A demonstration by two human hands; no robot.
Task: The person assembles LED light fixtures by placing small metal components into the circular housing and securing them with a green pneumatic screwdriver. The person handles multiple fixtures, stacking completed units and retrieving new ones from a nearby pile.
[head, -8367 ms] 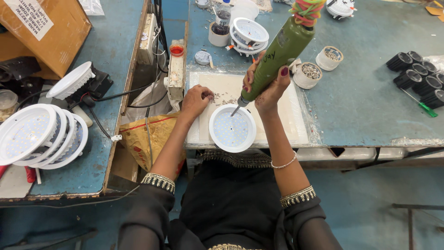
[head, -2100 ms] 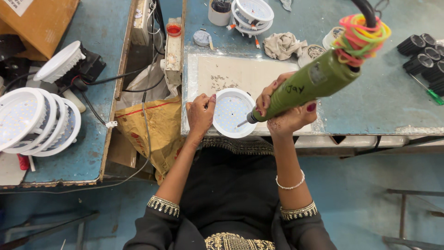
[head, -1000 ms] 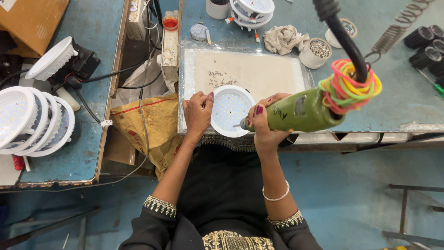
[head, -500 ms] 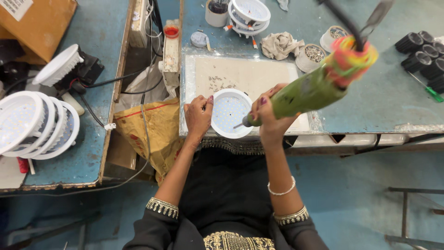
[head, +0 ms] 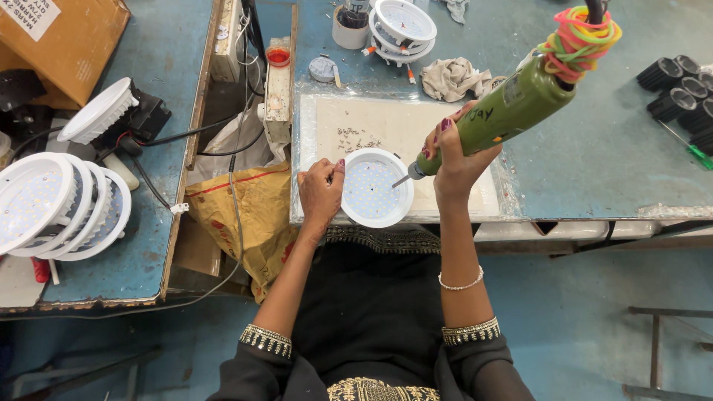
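A round white lamp housing (head: 375,187) with a dotted light board inside lies on a pale work mat (head: 386,134) at the table's near edge. My left hand (head: 321,191) grips its left rim and steadies it. My right hand (head: 454,157) is wrapped around a green electric screwdriver (head: 511,104), tilted, with coloured rubber bands round its upper end. The bit tip rests at the right side of the housing. Small screws (head: 353,137) lie scattered on the mat behind the housing.
A row of finished white lamps (head: 59,204) leans on the left blue bench beside a cardboard box (head: 63,37). A rag (head: 453,78), stacked housings (head: 401,26), a cup and black parts (head: 679,85) sit on the far table. A yellow bag (head: 238,223) hangs in the gap.
The screwdriver has swung between tilts while its tip stays at the housing's right side. My left hand stays on the left rim. The housing sits near the mat's front edge.
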